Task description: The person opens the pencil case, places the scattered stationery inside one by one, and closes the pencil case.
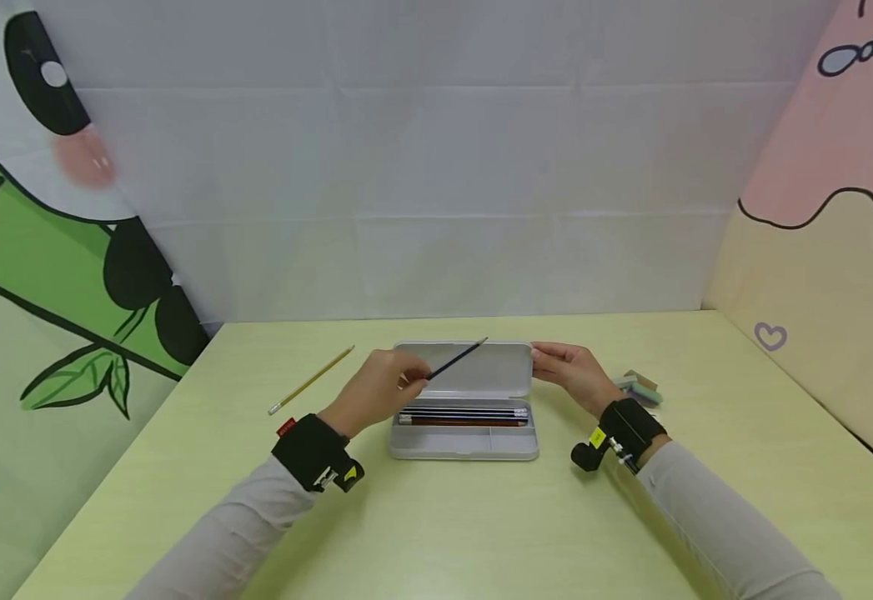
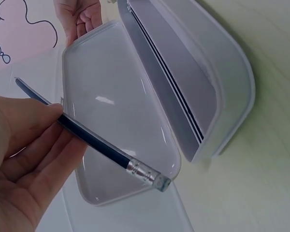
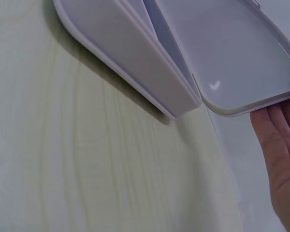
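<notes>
In the head view a light grey pencil case (image 1: pixel 444 451) lies on the table with its lid (image 1: pixel 474 379) raised. My left hand (image 1: pixel 385 385) pinches a dark blue pencil (image 1: pixel 460 357) over the case between thumb and fingers, its dark tip pointing up and right. The left wrist view shows the silver ferrule and worn eraser (image 2: pixel 161 182) at the pencil's other end. Against the lid's right edge, my right hand (image 1: pixel 573 372) rests with fingers fairly straight, partly behind the lid. Several dark pencils and a brown pencil (image 1: pixel 466 422) lie in the case's rear compartment.
A yellow pencil (image 1: pixel 312 380) lies on the table left of the case. Small block-shaped items (image 1: pixel 642 389), beige and greenish, sit beyond my right wrist. A pale wall sheet (image 1: pixel 451 167) rises behind the table (image 1: pixel 474 533), with printed panels at both sides.
</notes>
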A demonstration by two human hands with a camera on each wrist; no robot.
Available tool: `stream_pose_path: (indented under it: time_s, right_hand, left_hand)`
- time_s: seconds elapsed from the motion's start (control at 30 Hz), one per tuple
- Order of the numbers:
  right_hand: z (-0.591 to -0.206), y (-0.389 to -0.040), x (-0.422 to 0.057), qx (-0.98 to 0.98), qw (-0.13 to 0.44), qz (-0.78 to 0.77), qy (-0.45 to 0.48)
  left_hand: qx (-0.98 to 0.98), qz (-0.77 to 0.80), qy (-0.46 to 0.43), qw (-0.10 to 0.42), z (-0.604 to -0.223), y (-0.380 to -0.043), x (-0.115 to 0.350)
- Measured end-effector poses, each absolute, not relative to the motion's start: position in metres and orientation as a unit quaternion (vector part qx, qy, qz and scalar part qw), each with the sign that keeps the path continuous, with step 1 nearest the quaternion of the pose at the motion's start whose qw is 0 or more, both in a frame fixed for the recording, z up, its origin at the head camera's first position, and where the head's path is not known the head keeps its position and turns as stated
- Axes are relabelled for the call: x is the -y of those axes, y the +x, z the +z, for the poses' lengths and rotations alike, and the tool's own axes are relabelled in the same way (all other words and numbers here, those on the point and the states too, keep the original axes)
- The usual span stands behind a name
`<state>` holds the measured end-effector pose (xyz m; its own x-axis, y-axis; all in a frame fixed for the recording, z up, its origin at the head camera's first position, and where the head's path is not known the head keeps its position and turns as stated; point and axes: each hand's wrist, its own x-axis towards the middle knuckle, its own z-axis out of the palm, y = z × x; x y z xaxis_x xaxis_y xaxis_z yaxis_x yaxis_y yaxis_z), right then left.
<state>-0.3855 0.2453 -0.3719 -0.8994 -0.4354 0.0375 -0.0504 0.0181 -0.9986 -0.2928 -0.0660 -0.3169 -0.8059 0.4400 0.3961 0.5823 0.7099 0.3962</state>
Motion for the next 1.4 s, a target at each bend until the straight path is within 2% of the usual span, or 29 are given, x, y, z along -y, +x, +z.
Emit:
stream_pose_path:
  time_s: [0.4,0.7,1.23,1.4]
  right_hand:
    - [-0.370,-0.366,-0.241,-0.704,0.137,-0.677,-0.164]
    - [-0.368,-0.365,-0.242,-0.700,0.141,-0.680,-0.167]
    - [-0.366,-0.365,-0.241,-0.703,0.140,-0.677,-0.166]
    - [-0.367,-0.364,-0.241,-0.700,0.142,-0.681,-0.159]
  left_hand:
    - [0.910,-0.260,-0.306,0.106,-0.322,-0.285,0.059]
    - [0.909,-0.256,-0.321,0.078,-0.330,-0.290,0.052]
    - [0.905,-0.233,-0.348,0.069,-0.342,-0.295,0.050]
    - [0.912,-0.214,-0.347,0.047,-0.344,-0.294,0.048]
